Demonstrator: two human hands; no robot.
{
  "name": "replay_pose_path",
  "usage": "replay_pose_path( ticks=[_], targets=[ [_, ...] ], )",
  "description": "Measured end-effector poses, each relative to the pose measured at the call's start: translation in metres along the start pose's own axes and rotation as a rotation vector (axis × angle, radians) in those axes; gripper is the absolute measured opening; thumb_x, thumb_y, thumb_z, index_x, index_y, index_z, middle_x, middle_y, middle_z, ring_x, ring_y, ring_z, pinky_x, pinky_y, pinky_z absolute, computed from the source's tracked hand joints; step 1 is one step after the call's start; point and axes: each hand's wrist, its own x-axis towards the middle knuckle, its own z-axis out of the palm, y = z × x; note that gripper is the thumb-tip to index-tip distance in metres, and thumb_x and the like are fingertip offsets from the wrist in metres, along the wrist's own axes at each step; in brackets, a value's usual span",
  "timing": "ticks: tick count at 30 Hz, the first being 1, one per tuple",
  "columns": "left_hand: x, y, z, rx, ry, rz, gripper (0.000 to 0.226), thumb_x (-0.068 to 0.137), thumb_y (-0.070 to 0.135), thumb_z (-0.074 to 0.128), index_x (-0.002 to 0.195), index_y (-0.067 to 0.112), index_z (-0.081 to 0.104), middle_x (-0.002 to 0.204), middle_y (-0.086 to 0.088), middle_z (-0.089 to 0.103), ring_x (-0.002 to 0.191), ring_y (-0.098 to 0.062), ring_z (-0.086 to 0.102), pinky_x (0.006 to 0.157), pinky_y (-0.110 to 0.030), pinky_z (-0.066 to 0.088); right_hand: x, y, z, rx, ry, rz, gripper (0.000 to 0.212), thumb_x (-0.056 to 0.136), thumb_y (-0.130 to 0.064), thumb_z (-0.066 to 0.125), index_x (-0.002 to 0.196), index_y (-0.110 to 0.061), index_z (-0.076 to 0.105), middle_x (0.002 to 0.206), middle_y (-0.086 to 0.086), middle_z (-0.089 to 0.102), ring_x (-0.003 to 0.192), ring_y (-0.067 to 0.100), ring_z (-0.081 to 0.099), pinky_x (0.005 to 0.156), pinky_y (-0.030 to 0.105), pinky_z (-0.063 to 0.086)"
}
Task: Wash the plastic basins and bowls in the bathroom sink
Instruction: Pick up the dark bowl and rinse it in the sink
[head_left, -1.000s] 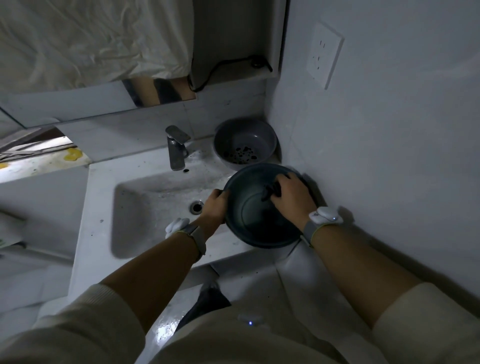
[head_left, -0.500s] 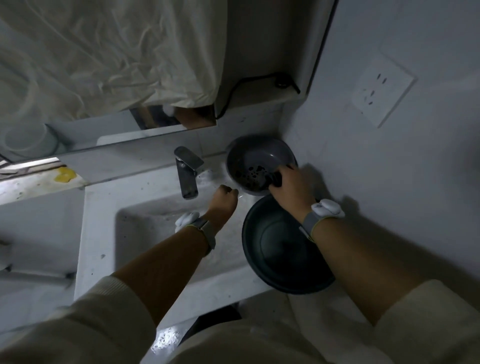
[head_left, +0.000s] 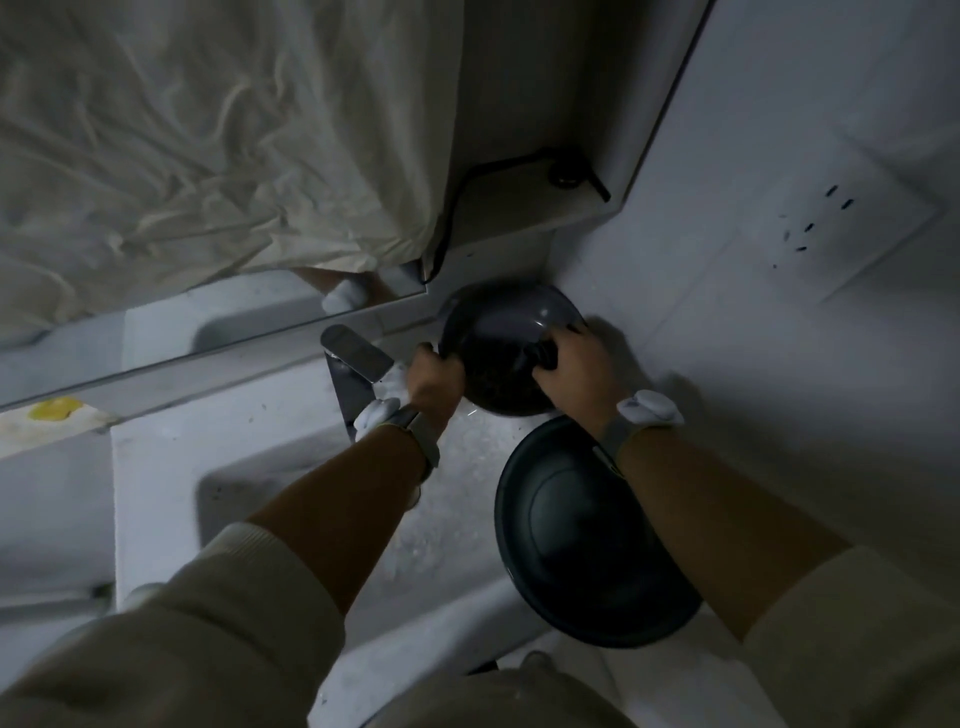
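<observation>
A small grey bowl (head_left: 501, 332) sits at the back right corner of the white sink (head_left: 291, 415), against the wall, with dark specks inside. My left hand (head_left: 434, 382) grips its left rim. My right hand (head_left: 569, 364) reaches into the bowl from the right, fingers curled around a small dark object (head_left: 540, 356); I cannot tell what that object is. A larger dark basin (head_left: 587, 540) rests on the sink's right edge below my right forearm, untouched by either hand.
A chrome faucet (head_left: 353, 374) stands just left of my left hand. Above the sink hang a mirror (head_left: 218, 322) and pale cloth (head_left: 208, 135). A wall socket (head_left: 831, 223) is on the right wall. A black cable (head_left: 519, 166) lies on a shelf.
Both hands left the dark basin and moved up to the grey bowl; my left hand now grips its rim. The dark basin stays on the sink's right edge.
</observation>
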Motion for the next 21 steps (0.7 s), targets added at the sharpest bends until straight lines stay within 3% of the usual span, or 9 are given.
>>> replay_pose_path(
  ticks=[3,6,9,12,16,19,21],
  targets=[
    [0.009,0.005,0.001,-0.120,-0.064,-0.100,0.049,0.110,0.022,0.051,0.157,0.011,0.044,0.142,-0.021,0.061,0.122,-0.046,0.065,0.102,-0.059,0.059,0.006,0.001,0.003,0.004,0.027,0.018,0.028,0.078,-0.013,0.070,0.104,-0.004,0.068,0.106,0.021,0.066,0.099,0.041,0.062,0.077,0.034,0.046],
    [0.013,0.007,-0.001,-0.234,-0.163,-0.145,0.047,0.113,0.020,0.046,0.159,0.025,0.041,0.136,-0.017,0.065,0.113,-0.043,0.072,0.094,-0.062,0.063,0.010,0.002,0.004,-0.016,0.021,0.024,0.025,0.078,-0.014,0.072,0.101,-0.004,0.068,0.106,0.021,0.065,0.099,0.040,0.061,0.077,0.034,0.046],
    [0.011,0.006,-0.003,-0.264,-0.210,-0.119,0.044,0.113,0.013,0.044,0.156,0.026,0.043,0.132,-0.018,0.068,0.107,-0.043,0.075,0.090,-0.063,0.065,0.012,0.001,0.003,-0.018,0.037,0.035,0.021,0.078,-0.014,0.071,0.096,-0.004,0.067,0.102,0.020,0.064,0.094,0.039,0.061,0.071,0.031,0.040],
    [0.002,0.007,-0.003,-0.310,-0.156,-0.088,0.042,0.113,0.008,0.042,0.153,0.022,0.046,0.137,-0.021,0.066,0.112,-0.045,0.072,0.089,-0.064,0.064,0.010,-0.001,-0.002,0.013,0.060,0.010,0.018,0.077,-0.013,0.070,0.092,-0.003,0.065,0.099,0.019,0.063,0.089,0.038,0.061,0.066,0.032,0.040],
    [-0.017,0.009,-0.008,-0.395,-0.179,-0.038,0.039,0.115,0.017,0.043,0.153,0.024,0.042,0.137,-0.015,0.065,0.109,-0.042,0.075,0.088,-0.060,0.066,0.006,-0.005,-0.013,0.047,0.126,-0.025,0.025,0.080,-0.015,0.070,0.103,-0.006,0.067,0.108,0.016,0.063,0.095,0.034,0.062,0.072,0.030,0.045],
    [-0.031,0.007,-0.016,-0.491,-0.181,-0.048,0.033,0.115,0.021,0.043,0.146,0.032,0.042,0.130,-0.011,0.065,0.108,-0.042,0.074,0.087,-0.057,0.065,-0.001,-0.009,-0.023,0.060,0.174,-0.046,0.027,0.081,-0.016,0.069,0.106,-0.007,0.067,0.111,0.017,0.063,0.095,0.035,0.063,0.074,0.036,0.052],
    [-0.042,0.006,-0.019,-0.544,-0.184,-0.053,0.041,0.115,0.023,0.043,0.153,0.036,0.038,0.125,-0.008,0.065,0.107,-0.041,0.071,0.082,-0.052,0.065,-0.008,-0.011,-0.030,0.062,0.212,-0.065,0.028,0.081,-0.015,0.069,0.107,-0.006,0.067,0.112,0.018,0.061,0.093,0.036,0.063,0.074,0.039,0.053]
  ],
)
